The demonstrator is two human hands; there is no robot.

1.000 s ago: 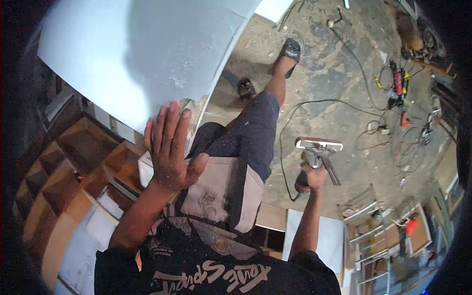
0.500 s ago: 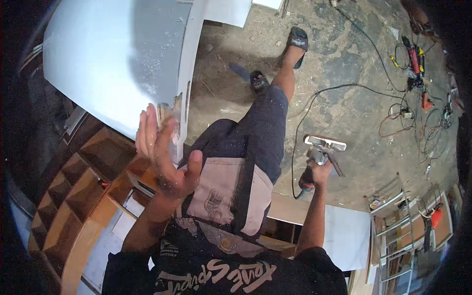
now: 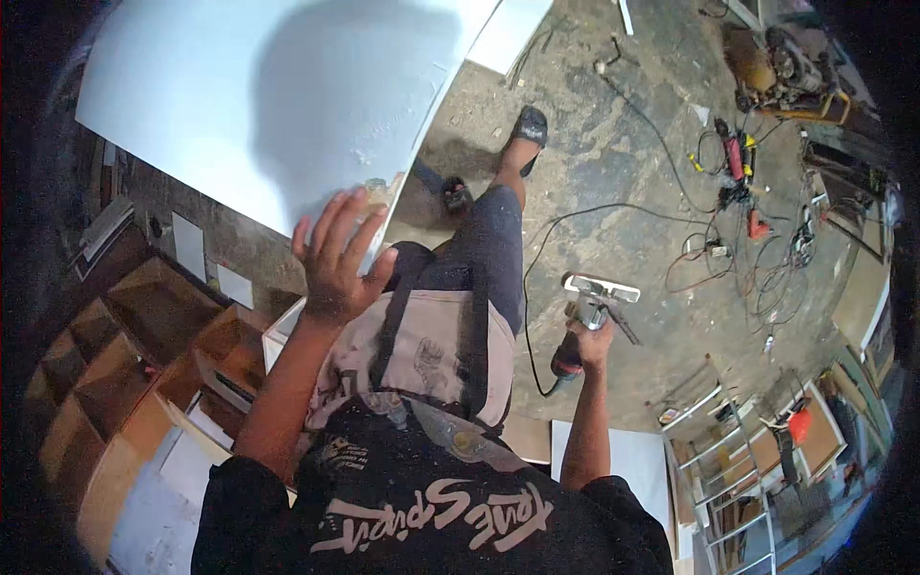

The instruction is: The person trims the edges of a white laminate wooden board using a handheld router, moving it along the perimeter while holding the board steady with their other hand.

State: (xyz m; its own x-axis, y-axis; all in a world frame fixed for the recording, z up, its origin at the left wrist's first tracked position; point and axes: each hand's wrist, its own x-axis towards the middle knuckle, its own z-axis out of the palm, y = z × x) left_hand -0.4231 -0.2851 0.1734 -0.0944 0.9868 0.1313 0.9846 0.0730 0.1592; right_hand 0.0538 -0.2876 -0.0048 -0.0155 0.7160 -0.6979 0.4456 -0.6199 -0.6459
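A large white panel (image 3: 192, 105) fills the upper left, with crumbs of white shavings near its right edge. My left hand (image 3: 343, 254) is at the panel's near corner, fingers spread and holding nothing; whether the fingertips touch the surface is hard to tell. Off to the right, away from the panel, my right hand (image 3: 592, 337) is closed round a corded trim router (image 3: 567, 359) with a dark and red body. Its flat, light-rimmed base plate (image 3: 604, 287) faces away from me.
A black cord (image 3: 537, 287) runs from the tool across the concrete floor (image 3: 652, 278). Tangled cables and power tools (image 3: 738, 163) lie at right. Wooden compartments (image 3: 144, 307) stand at lower left, a metal ladder (image 3: 728, 479) at lower right. My sandalled foot (image 3: 530, 126) is ahead.
The view has shifted, so the panel shows larger and floor items sit further left. My left hand has turned, its fingers now spread wider over the panel's corner. My right hand still holds the router.
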